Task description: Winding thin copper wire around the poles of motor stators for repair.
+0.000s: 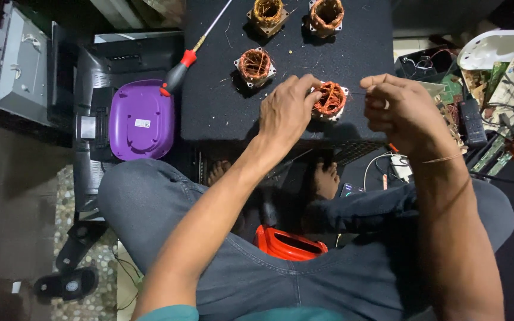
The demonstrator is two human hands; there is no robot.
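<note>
my left hand (285, 113) clamps the copper-wound coil (330, 99); my right hand (395, 106), just beside it, pinches shut on a thin wire. three more coils (256, 64) lie beyond; one screwdriver (181, 70).

A small white rectangular label (143, 123) sits on the purple rounded casing (141, 119) at left, beside the black table's (221, 113) near-left corner.

Your left hand (285, 113) grips a copper-wound motor coil (330, 100) on the black mat (221, 107), near its front edge. Your right hand (397, 110) is closed just right of the coil, fingers pinched. Three more coils (256, 64) sit farther back; a red-handled screwdriver (179, 70) lies at the mat's left edge.
</note>
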